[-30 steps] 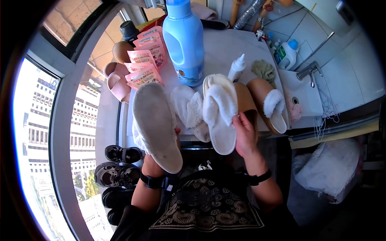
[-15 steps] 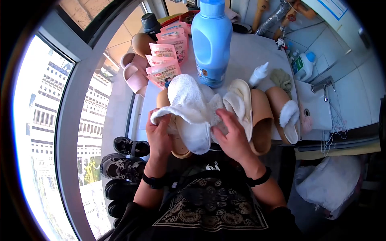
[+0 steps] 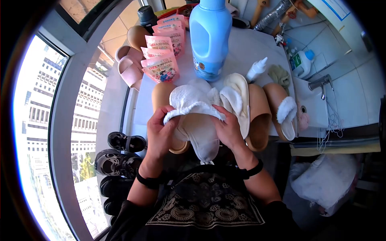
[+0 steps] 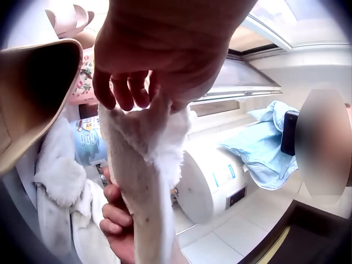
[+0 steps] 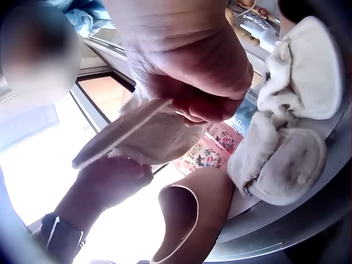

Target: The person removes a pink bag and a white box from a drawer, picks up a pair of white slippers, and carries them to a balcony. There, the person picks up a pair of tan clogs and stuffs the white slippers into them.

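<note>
Between my two hands is a white fluffy slipper (image 3: 203, 138), its toe end toward my body in the head view. My left hand (image 3: 159, 130) pinches one side of its plush upper, and my right hand (image 3: 229, 130) grips the other side, so the edge is drawn out between them. Behind it lies another white slipper, partly hidden. To the right a cream slipper (image 3: 244, 94) with a plush strap leans by a tan slipper (image 3: 259, 116). On the left another tan slipper (image 3: 161, 94) stands close to my left hand.
A tall blue bottle (image 3: 210, 44) and pink pouches (image 3: 161, 67) stand behind on the white counter. A white squeeze bottle (image 3: 256, 69) and another tan slipper with white fluff (image 3: 286, 112) are to the right, before a sink (image 3: 317, 108). Dark shoes (image 3: 116, 162) line the left window.
One second ago each hand held a separate slipper. The right one now rests on the counter. Both hands are on one slipper, and its edge has been pulled wider since half a second ago.
</note>
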`<state>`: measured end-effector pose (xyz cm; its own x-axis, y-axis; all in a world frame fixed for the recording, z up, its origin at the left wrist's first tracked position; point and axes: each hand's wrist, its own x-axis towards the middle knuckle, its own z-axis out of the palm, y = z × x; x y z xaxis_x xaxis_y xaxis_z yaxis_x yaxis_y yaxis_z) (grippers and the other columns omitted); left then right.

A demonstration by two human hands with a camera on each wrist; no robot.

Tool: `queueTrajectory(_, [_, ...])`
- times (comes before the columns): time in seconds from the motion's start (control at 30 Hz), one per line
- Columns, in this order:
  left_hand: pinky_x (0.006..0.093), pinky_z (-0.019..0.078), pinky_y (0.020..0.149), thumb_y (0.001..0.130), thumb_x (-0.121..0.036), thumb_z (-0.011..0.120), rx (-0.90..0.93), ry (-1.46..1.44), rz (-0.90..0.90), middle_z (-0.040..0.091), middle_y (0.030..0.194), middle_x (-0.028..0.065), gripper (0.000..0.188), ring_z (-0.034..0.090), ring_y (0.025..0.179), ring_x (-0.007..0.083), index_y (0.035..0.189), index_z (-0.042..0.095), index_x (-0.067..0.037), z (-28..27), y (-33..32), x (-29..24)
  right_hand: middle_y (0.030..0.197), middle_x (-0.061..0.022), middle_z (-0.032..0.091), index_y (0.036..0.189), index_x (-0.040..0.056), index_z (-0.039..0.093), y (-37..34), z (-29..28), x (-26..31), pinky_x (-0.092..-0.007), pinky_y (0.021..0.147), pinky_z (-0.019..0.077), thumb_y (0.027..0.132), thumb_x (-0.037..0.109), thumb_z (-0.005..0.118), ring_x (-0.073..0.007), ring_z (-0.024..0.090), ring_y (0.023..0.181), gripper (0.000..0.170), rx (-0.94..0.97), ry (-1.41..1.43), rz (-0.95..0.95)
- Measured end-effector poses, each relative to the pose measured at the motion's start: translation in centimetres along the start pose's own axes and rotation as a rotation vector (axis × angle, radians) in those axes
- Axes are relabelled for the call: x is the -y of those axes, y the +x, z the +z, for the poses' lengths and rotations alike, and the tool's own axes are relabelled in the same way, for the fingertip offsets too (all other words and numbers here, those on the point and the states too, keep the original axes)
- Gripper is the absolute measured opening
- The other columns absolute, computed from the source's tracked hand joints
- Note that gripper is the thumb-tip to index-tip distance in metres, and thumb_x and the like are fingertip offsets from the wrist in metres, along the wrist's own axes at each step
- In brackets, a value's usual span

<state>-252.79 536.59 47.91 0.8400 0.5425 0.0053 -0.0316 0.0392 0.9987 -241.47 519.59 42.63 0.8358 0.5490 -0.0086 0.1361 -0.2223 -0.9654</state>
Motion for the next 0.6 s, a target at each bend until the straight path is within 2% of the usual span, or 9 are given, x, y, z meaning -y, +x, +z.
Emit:
queueTrajectory(0.03, [0.0211,0.0437,0.077,0.089,-0.001,0.059,-0.005,-0.043,-0.033,0.059,0.092,-0.002,0.011,0.053,0.085,0.0056,0.1,0.059,0.0,0.0,0.2,0.1,0.091,-0.0059,0.067,0.123,-0.0018,0.057,-0.1,-0.3,0.0,-0.0241,0.071,0.0482,0.091,0.008,0.06,-0.0087,0.059,0.078,0.034,0.031,0.004,0.073])
queueTrajectory(0.07, [0.0213,0.0437,0.077,0.09,-0.003,0.059,0.019,-0.077,-0.036,0.059,0.093,-0.0021,0.014,0.053,0.086,0.0052,0.103,0.06,-0.001,-0.3,0.5,0.6,0.094,-0.0203,0.069,0.118,-0.002,0.06,-0.1,-0.3,-0.7,-0.0321,0.075,0.051,0.086,0.013,0.063,-0.0227,0.068,0.086,0.036,0.018,0.072,0.133])
queueTrajectory(0.17, [0.0223,0.0439,0.078,0.092,-0.01,0.058,0.043,-0.16,-0.17,0.06,0.094,-0.0016,0.015,0.053,0.086,0.0056,0.105,0.061,-0.002,-0.3,0.8,0.7,0.088,-0.0181,0.069,0.12,-0.0014,0.059,-0.6,-1.5,0.5,-0.0309,0.072,0.0504,0.087,0.018,0.064,-0.0192,0.067,0.079,0.039,0.062,0.047,0.089])
queueTrajectory(0.27, [0.0228,0.0445,0.078,0.093,-0.015,0.059,0.083,-0.224,-0.218,0.061,0.094,-0.0016,0.018,0.053,0.086,0.0057,0.106,0.061,-0.002,0.0,0.7,1.2,0.085,-0.0151,0.067,0.119,-0.0006,0.059,-1.1,-2.3,2.1,-0.0289,0.069,0.0491,0.087,0.024,0.067,-0.0152,0.063,0.074,0.041,0.029,-0.007,0.078])
queueTrajectory(0.37, [0.0236,0.0453,0.078,0.095,-0.02,0.059,0.199,-0.132,-0.227,0.062,0.094,-0.0014,0.021,0.055,0.087,0.0059,0.105,0.062,-0.003,0.0,0.4,1.5,0.083,-0.0085,0.064,0.119,0.0009,0.059,-2.0,-2.2,2.7,-0.0259,0.069,0.0471,0.089,0.029,0.067,-0.011,0.057,0.073,0.041,-0.033,0.091,-0.034])
queueTrajectory(0.4, [0.0249,0.0466,0.08,0.095,-0.026,0.06,0.242,-0.147,-0.275,0.063,0.096,-0.0003,0.027,0.057,0.088,0.0066,0.109,0.063,-0.002,0.1,0.4,1.5,0.082,-0.006,0.062,0.115,0.0009,0.06,-2.0,-2.3,2.4,-0.025,0.069,0.0461,0.091,0.029,0.065,-0.0097,0.054,0.073,0.037,0.002,0.152,-0.019])
queueTrajectory(0.5, [0.0262,0.0477,0.082,0.096,-0.03,0.059,0.313,-0.245,-0.37,0.065,0.099,0.0014,0.034,0.058,0.091,0.0079,0.112,0.063,0.0,-0.1,0.3,1.4,0.08,0.0008,0.057,0.106,0.0007,0.061,-2.0,-2.8,0.6,-0.0225,0.07,0.0433,0.096,0.027,0.059,-0.0064,0.048,0.074,0.028,0.056,0.32,0.029])
queueTrajectory(0.6, [0.0273,0.0483,0.084,0.095,-0.032,0.059,0.324,-0.388,-0.317,0.066,0.103,0.0029,0.038,0.059,0.092,0.0097,0.114,0.062,0.001,-0.1,0.3,2.4,0.079,0.0052,0.052,0.092,0.0011,0.057,-2.0,-3.2,0.5,-0.0211,0.07,0.0407,0.101,0.024,0.05,-0.0038,0.043,0.076,0.025,0.01,0.382,0.069])
